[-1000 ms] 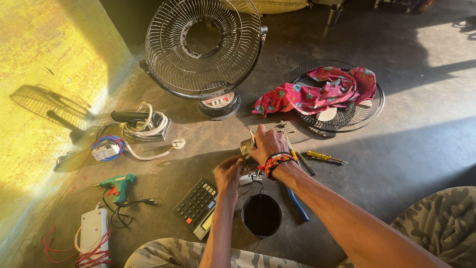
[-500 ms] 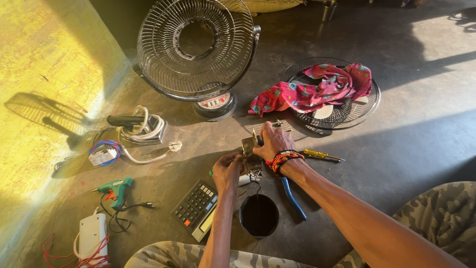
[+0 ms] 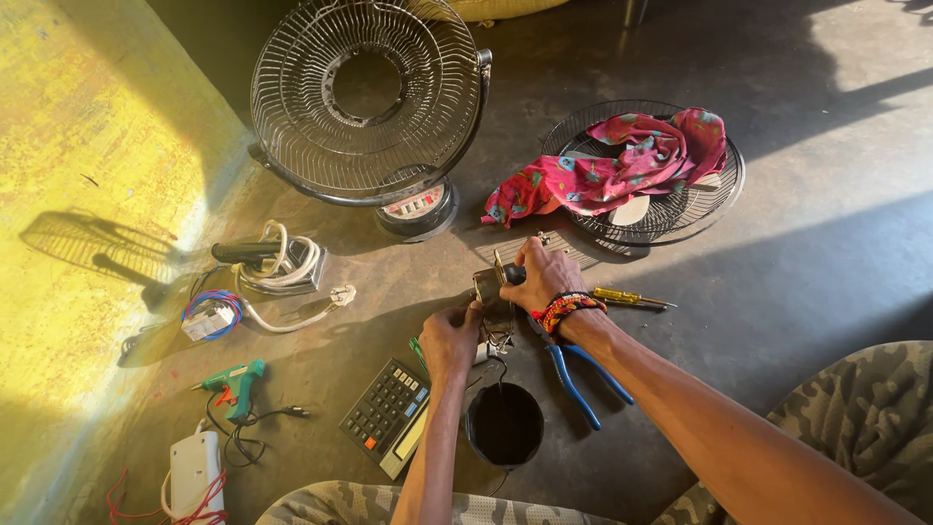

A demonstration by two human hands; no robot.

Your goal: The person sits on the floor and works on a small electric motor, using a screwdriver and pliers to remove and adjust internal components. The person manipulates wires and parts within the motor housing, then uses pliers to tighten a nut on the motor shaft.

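Now | both hands' fingers closed around motor part (image 3: 494, 297) | left hand (image 3: 449, 340) below | right hand (image 3: 544, 277) above

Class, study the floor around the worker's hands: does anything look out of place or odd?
Yes. A pink patterned cloth lies bunched over the detached fan grille lying flat on the floor, and the standing fan has no blades inside its cage.

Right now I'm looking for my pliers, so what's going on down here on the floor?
A person sits on the floor with both hands on a small fan motor: the right hand grips its top, the left hand steadies it from below. Blue-handled pliers lie beside the right wrist, untouched. A calculator, a black cup and a caged fan sit nearby.
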